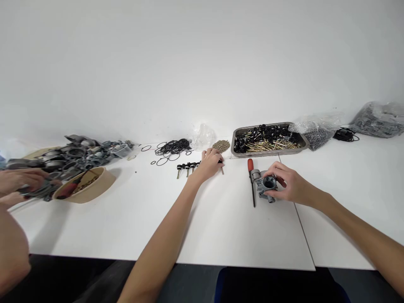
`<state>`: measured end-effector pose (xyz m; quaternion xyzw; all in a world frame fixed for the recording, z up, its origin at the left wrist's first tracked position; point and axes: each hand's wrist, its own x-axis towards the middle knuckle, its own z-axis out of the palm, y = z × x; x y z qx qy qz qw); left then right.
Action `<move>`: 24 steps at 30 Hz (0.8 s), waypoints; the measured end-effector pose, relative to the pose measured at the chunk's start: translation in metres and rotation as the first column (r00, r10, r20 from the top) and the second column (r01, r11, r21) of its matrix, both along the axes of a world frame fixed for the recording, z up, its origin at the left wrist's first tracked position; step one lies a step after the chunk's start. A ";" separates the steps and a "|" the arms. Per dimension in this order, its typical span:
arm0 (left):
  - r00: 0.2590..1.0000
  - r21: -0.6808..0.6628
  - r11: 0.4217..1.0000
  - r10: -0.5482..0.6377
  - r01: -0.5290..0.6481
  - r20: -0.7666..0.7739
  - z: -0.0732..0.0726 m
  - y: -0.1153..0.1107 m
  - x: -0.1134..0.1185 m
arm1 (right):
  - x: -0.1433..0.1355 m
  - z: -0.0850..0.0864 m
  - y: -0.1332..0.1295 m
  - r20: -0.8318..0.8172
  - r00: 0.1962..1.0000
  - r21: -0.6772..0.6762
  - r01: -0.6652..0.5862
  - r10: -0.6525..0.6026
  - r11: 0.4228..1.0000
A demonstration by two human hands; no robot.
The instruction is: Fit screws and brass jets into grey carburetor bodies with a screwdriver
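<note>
Right hand (pixel 287 183) held a grey cast-metal body (pixel 264 188), seemingly unfinished; left hand (pixel 208 164), nearer the tabletop (pixel 227 227)'s far edge, I couldn't judge.

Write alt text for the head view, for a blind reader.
A person's right hand grips a grey metal part beside a red-handled screwdriver on a white table; the left hand is at a row of black-topped parts. Behind lies a metal tray of black and brassy pieces; another person's hands show far left.
</note>
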<state>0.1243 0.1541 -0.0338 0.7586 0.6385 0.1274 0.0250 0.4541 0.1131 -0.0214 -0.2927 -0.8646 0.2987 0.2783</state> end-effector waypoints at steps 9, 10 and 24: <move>0.993 -0.022 0.999 -0.033 0.036 0.111 0.004 -0.014 0.011 | -0.001 0.001 0.000 -0.017 1.000 -0.001 -0.016 0.015 1.000; 0.994 -0.001 1.000 -0.010 0.011 0.111 0.006 -0.016 0.010 | -0.001 0.001 0.000 -0.020 1.000 0.001 -0.017 0.017 1.000; 0.978 0.040 0.994 0.104 -0.099 -0.178 0.010 -0.030 -0.010 | -0.001 0.006 -0.004 0.018 1.000 0.015 -0.009 0.009 1.000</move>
